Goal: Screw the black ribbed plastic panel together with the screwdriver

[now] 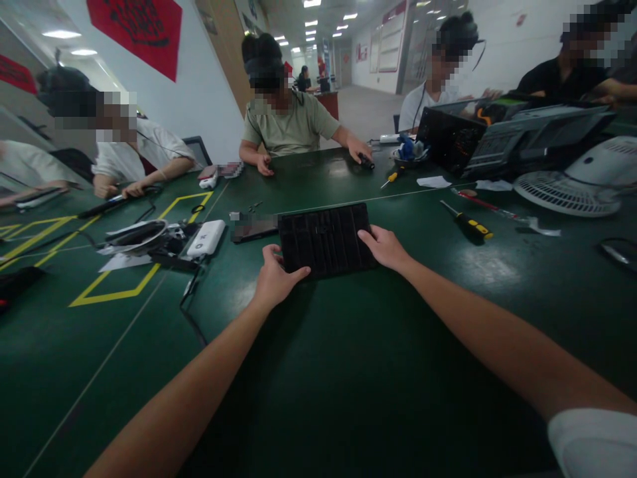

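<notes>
Between my two hands is a flat black rectangular panel (331, 242), with upright ridges and slot-like sections across its face. It is tilted toward me above the green table. My left hand (279, 275) grips its lower left corner, thumb on the front face and fingers at the left edge. On the other side my right hand (383, 245) holds the right edge, its thumb on the front. The fingers behind the panel are hidden. What kind of thing the panel is, I cannot make out. A dark flat device (253, 228) lies just left of it.
A white power bank (206, 238) and a heap of cables and parts (144, 236) lie to the left. On the right are a yellow-black screwdriver (468, 221), a white fan (572, 182) and an opened computer case (527, 136). Several other people sit around the green table (348, 372).
</notes>
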A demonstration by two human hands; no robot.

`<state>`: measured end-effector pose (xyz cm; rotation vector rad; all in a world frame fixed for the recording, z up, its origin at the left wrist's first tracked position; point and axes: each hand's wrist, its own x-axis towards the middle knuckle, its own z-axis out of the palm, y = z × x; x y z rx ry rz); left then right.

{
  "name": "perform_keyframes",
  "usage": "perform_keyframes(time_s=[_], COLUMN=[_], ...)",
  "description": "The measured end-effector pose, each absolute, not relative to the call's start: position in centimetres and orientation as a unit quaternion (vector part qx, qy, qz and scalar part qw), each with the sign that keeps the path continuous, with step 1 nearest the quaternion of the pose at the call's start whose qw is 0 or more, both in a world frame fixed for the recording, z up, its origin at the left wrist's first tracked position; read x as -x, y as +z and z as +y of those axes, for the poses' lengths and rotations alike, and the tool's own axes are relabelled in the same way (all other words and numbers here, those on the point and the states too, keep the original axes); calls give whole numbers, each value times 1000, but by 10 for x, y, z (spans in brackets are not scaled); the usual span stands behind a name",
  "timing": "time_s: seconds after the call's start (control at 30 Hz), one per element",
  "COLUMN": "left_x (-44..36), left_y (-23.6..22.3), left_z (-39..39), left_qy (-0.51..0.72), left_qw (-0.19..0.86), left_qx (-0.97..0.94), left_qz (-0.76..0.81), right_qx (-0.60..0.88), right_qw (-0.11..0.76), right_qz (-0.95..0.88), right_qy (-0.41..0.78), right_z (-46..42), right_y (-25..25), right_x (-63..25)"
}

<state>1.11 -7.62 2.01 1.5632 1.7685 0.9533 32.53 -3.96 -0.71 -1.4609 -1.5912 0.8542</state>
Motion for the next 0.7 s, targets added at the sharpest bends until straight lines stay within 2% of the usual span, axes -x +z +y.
perform_keyframes(time_s=[0.1, 0.17, 0.27, 0.37, 0.5, 0.7], left_x=[-11, -12, -18, -26, -31, -4], left_y=[30, 39, 49, 51, 50, 40], left_z=[-56, -38, -11, 8, 18, 16], left_qy=[426, 470, 471, 466, 424, 357], left_qw=[364, 465, 597, 671, 710, 697], left_qx=[-540, -522, -485, -459, -477, -503], left_qz=[627, 539, 432, 350, 298, 366], right_qx=[573, 570, 571, 568, 561, 547], right_qw=[394, 398, 409, 415, 414, 385], right_qz=[-633, -634, -634, -635, -643, -663], right_qy=[341, 338, 325, 318, 317, 335], right_z=[-38, -36, -35, -35, -37, -38], right_y=[-8, -11, -16, -19, -19, -19], right_x=[-328, -329, -330, -329, -329, -333])
